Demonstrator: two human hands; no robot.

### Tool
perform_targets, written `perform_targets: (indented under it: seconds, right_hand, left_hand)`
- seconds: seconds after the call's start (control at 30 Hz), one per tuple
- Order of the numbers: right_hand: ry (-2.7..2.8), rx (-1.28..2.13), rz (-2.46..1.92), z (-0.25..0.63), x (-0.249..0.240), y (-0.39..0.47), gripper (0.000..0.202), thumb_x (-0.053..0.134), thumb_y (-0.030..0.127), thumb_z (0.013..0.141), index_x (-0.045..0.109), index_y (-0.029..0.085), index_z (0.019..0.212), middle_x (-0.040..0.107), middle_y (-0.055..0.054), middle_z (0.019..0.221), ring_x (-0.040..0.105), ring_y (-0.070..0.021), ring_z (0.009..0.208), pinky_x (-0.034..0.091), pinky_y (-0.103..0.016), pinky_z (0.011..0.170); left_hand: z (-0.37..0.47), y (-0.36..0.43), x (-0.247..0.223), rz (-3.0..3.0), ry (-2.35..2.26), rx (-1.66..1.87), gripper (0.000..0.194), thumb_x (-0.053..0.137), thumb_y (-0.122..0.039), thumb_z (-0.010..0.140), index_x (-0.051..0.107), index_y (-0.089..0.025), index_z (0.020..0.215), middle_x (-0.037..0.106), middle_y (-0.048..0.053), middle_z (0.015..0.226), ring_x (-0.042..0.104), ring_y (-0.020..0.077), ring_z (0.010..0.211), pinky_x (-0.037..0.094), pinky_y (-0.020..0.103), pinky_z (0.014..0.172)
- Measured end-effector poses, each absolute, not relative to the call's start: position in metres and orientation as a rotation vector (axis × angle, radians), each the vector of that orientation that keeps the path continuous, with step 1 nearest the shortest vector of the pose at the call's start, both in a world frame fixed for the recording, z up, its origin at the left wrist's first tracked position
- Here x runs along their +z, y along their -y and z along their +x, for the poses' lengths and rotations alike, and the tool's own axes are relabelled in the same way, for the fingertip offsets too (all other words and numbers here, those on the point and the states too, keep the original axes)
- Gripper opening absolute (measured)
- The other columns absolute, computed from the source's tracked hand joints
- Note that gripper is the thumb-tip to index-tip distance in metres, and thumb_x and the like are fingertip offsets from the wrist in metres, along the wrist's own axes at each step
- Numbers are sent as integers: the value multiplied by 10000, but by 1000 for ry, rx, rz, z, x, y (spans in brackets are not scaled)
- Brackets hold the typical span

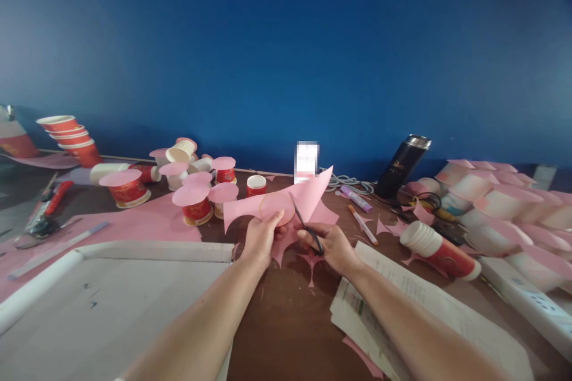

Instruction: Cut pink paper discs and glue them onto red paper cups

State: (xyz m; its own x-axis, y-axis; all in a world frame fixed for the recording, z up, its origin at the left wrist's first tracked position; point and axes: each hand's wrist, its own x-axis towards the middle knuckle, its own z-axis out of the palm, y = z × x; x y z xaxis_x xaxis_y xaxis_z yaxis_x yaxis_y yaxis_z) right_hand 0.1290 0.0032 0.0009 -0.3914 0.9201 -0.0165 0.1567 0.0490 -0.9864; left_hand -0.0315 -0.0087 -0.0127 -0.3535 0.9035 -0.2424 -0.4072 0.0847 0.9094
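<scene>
My left hand (263, 237) pinches a sheet of pink paper (241, 207), thumb on top, the other fingers mostly hidden under it. A round outline is drawn on the paper beside my thumb. In my right hand (333, 244) is a pair of dark-handled scissors (298, 212), its blades at the right side of that outline. Behind the sheet stands a small red paper cup (256, 186). Pink offcuts (311, 268) lie on the brown table (272, 321) below my hands.
Red cups topped with pink discs (196, 205) stand at the left, near a stack of cups (75, 140). A white tray-like box (147, 297) is front left. At right are a black flask (402, 166), a marker (363, 225), fallen cups (440, 250), printed papers (429, 303) and a power strip (527, 297).
</scene>
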Motion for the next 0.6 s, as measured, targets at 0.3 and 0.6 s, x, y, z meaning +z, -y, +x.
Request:
perform_targets:
  seconds: [0.3,0.6]
  right_hand:
    - [1684,1358,-1094,130,5,0,508,726,572,664,736,122,898,556,16,566,478,-97,482,364,-231,467]
    - [1677,1370,-1080,128,6,1,537,733,585,645,736,111,899,514,29,543,456,-88,468,364,-226,446]
  left_hand:
    - [-32,7,-13,578,-1277,1542,359,771,-432,605,623,-112,675,594,31,523,508,97,442,383,208,446]
    - [-32,9,-9,544,-1279,1567,366,786,-420,595,616,-125,730,592,8,539,513,89,463,394,197,467]
